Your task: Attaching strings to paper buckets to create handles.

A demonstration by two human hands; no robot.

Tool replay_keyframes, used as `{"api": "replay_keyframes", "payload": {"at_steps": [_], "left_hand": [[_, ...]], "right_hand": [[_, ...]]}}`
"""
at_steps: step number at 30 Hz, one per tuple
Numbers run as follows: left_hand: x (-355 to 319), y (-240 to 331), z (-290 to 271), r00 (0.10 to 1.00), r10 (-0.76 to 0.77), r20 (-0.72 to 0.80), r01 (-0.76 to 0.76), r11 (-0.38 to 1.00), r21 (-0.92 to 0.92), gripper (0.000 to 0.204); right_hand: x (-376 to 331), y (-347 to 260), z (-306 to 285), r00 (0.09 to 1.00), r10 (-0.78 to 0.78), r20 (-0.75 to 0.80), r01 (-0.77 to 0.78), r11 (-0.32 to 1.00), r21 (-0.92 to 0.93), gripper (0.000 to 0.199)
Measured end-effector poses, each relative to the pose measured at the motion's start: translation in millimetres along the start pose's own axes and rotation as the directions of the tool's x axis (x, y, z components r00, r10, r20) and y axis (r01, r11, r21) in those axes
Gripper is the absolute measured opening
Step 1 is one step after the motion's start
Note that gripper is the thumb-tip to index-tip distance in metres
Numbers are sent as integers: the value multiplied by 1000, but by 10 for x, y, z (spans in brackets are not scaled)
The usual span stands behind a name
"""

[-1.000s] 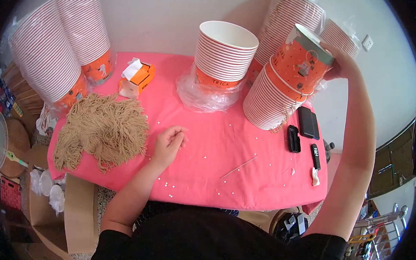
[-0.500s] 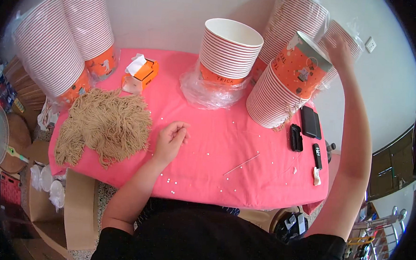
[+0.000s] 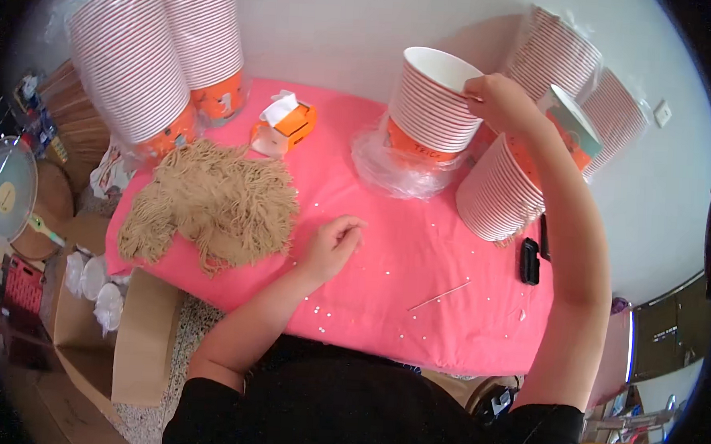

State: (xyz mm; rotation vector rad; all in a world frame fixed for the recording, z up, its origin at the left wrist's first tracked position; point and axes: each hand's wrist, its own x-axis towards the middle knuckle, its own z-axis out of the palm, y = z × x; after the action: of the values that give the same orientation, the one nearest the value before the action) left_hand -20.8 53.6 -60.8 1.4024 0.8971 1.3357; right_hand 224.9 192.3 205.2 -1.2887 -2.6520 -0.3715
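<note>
My right hand (image 3: 502, 103) reaches far across the table, its fingers pinching the right rim of the top white paper bucket (image 3: 436, 69) in a nested stack. The stack's lowest bucket is orange and stands in crumpled clear plastic (image 3: 402, 172). My left hand (image 3: 334, 247) is loosely closed over the pink cloth, fingers curled in and nothing visible in them. Left of it lies a heap of tan cords (image 3: 220, 195). Partly behind my right forearm is another nested bucket stack (image 3: 494, 189), with a printed orange-and-green bucket (image 3: 576, 131) on top; cords hang at its side.
Tall plastic-wrapped bucket stacks (image 3: 130, 65) stand at the back left, others (image 3: 553, 55) at the back right. An orange box (image 3: 296, 125), a thin stick (image 3: 440, 295), a black case (image 3: 529, 262) and small white bits lie on the pink tablecloth (image 3: 375, 311). A cardboard box (image 3: 148, 340) is at lower left.
My right hand has moved left from the back right stacks to the rim of the middle stack and closed on it. The view has shifted; my left hand keeps its curled pose.
</note>
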Motion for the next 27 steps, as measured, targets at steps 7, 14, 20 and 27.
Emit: {"api": "replay_keyframes", "payload": {"at_steps": [7,14,20,27], "left_hand": [[-40,87,62,989,96,112,-124,951,284,16],[-104,181,110,966,199,167,-247,902,353,15],[-185,634,-56,931,258,259,-364,709,604,12],[-369,771,-839,942,187,279,-328,329,886,7]], "right_hand": [[68,90,14,997,52,-55,-50,998,33,15],[88,54,71,931,71,-357,-89,996,-33,19],[-43,-28,-382,769,137,-624,-115,991,76,18],[-988,-381,-753,709,282,-646,21,907,420,29]]}}
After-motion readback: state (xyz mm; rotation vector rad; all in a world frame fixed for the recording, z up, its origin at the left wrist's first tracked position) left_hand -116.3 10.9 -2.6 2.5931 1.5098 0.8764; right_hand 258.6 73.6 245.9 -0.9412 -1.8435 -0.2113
